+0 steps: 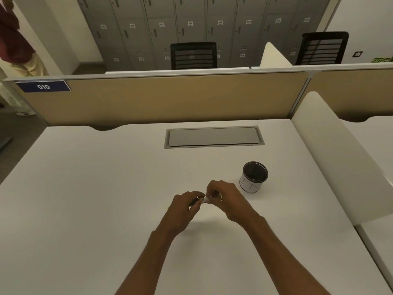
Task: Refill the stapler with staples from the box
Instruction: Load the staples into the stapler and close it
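Both my hands meet over the middle of the white desk (106,188). My left hand (184,206) is closed around a small dark stapler (198,201), of which only a black and shiny metal part shows between the fingers. My right hand (223,199) pinches the stapler's metal end from the right, and a small silvery piece shows at its fingertips. Whether that piece is a strip of staples I cannot tell. A tiny green-yellow speck (168,208) peeks out left of my left hand; the staple box is otherwise hidden.
A white cup with a dark inside (254,177) stands just right of my hands. A grey cable hatch (213,137) is set in the desk further back. A beige partition (170,96) closes the far edge, a white side divider (331,156) the right. A person stands at far left.
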Tool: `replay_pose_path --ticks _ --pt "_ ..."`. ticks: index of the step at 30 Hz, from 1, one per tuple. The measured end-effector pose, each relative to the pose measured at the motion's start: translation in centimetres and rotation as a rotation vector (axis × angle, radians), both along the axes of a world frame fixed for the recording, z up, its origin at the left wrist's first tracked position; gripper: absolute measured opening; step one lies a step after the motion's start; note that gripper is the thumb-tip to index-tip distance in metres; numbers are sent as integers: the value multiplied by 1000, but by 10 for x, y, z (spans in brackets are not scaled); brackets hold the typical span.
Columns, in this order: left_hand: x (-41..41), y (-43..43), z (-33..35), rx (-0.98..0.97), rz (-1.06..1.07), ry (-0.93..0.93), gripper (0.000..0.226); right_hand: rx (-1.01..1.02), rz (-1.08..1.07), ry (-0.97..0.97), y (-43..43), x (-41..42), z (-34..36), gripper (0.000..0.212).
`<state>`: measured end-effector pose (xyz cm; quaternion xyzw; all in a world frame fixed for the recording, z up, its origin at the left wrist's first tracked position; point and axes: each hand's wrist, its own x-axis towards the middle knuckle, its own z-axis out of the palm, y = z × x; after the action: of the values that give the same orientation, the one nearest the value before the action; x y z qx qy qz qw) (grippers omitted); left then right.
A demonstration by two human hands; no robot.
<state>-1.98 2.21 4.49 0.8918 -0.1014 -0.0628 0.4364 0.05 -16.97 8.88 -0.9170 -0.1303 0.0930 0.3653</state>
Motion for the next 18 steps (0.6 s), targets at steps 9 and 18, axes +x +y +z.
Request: replay_pose_path --ticks 9,18 --pt "-2 2 -1 36 -24 -8 23 -113 205 -50 -3 7 10 8" --pt "-4 3 2 22 -15 -6 22 -68 245 -126 -11 2 4 10"
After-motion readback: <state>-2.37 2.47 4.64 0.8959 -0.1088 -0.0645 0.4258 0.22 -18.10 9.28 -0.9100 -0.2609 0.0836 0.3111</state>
